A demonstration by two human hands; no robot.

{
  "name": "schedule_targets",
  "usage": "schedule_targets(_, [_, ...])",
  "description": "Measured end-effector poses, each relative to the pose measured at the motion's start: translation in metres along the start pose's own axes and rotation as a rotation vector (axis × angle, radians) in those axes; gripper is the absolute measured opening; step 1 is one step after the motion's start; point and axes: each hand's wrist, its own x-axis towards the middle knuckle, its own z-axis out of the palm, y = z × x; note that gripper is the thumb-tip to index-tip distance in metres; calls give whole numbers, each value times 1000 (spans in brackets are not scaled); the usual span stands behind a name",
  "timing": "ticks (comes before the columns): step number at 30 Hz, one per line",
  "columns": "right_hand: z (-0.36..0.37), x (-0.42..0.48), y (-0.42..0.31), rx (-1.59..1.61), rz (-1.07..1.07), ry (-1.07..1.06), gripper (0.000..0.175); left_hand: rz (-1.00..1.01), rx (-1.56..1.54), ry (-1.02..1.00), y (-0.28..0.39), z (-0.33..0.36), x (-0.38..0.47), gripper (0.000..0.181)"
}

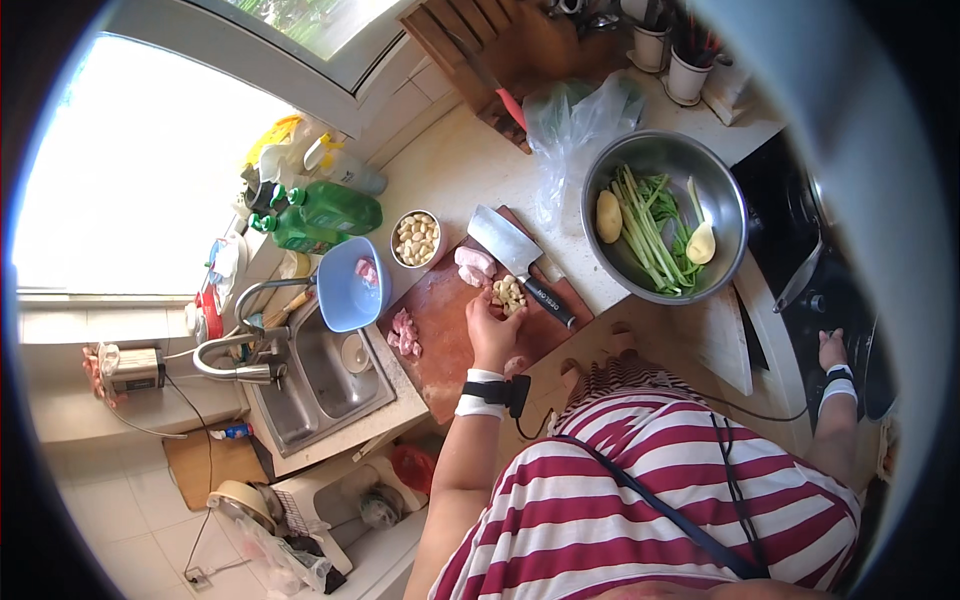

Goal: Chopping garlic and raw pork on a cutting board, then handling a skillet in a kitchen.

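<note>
My left hand (pixel 492 321) has its thumb and fingers around a small pile of pale diced pieces (pixel 509 294) on the reddish-brown cutting board (pixel 450 341). Beyond the pile lie chunks of pale pink raw meat (pixel 475 265). A cleaver (pixel 504 238) rests flat on the board's far side, its black handle pointing towards me. Pink diced meat (pixel 404 333) sits at the board's left. My right hand (pixel 832 349) is far to the right over the black cooktop (pixel 817 300); its fingers are too small to make out.
A steel bowl (pixel 739 225) holds celery and peeled potatoes. Left of the board stand a bowl of pale nuts or cloves (pixel 442 251), a blue plastic bowl (pixel 330 281) with meat, and the sink (pixel 390 394). A plastic bag (pixel 566 142) and a knife with a red handle (pixel 512 109) lie behind.
</note>
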Motion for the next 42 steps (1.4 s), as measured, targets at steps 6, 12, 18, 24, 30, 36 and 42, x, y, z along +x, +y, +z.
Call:
schedule_targets(6, [-6, -4, -7, 15, -3, -13, 59, 42, 200, 13, 0, -31, -5, 83])
schedule_targets(12, [-5, -6, -6, 28, 12, -14, 57, -12, -4, -85, -8, -14, 3, 80])
schedule_targets(18, [-20, -15, -25, 66, 63, -61, 61, -5, -89, -91, -8, 4, 5, 73])
schedule_targets(24, [-11, -15, -13, 110, 64, -26, 54, 11, 36, -40, 4, -6, -2, 65])
schedule_targets(30, [-17, -16, -20, 46, 57, -35, 53, 101, 106, 35, 3, -11, -10, 61])
schedule_targets(36, [-22, -20, -26, -17, 115, -90, 63, 115, 51, 5, 1, -12, -10, 58])
schedule_targets(42, [-91, -83, -66, -124, -88, -28, 49, 167, 54, -8, 0, -25, -15, 57])
